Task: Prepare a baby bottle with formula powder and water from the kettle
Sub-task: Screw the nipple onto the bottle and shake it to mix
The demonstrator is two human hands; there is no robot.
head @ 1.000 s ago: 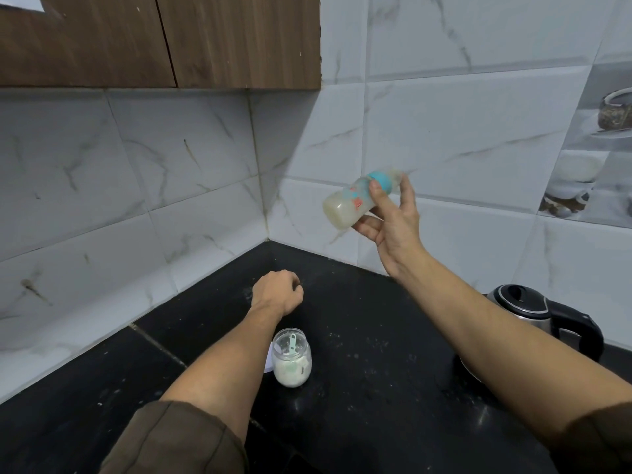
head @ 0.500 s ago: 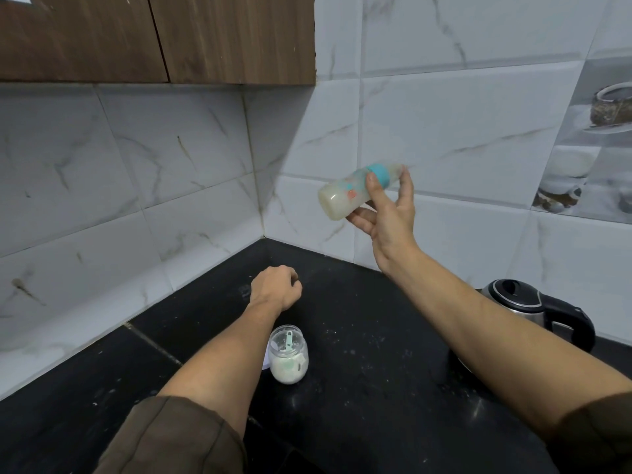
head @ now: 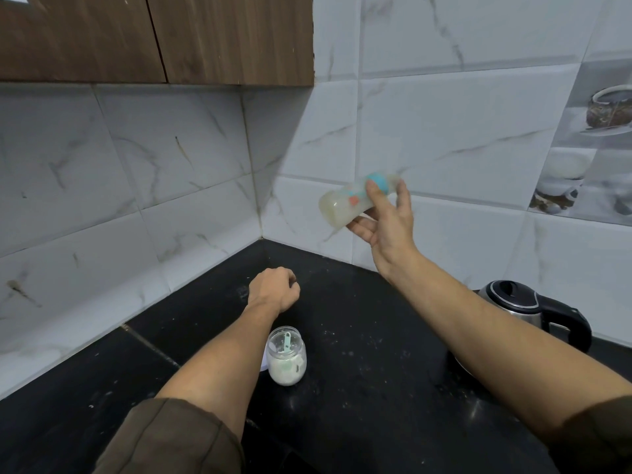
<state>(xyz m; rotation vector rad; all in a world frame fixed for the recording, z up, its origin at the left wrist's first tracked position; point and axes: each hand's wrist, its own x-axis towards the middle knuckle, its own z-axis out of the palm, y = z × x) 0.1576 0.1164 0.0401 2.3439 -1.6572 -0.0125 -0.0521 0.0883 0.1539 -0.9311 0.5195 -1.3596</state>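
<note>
Baby bottle [head: 345, 204] held aloft in right hand [head: 384, 223] before the tiled wall, long axis near level, base to the left and slightly down, blue collar right. Left hand [head: 273, 289] fisted on black counter [head: 369, 398], beyond the powder jar [head: 286, 358]. Kettle [head: 533, 311] far right, partly behind forearm.

Glossy black countertop [head: 376, 388]; wood-grain cabinet [head: 154, 39]; translucent bottle [head: 345, 205].

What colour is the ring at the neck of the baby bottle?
Light blue. The baby bottle, held in the right hand, shows it in the head view.
</note>
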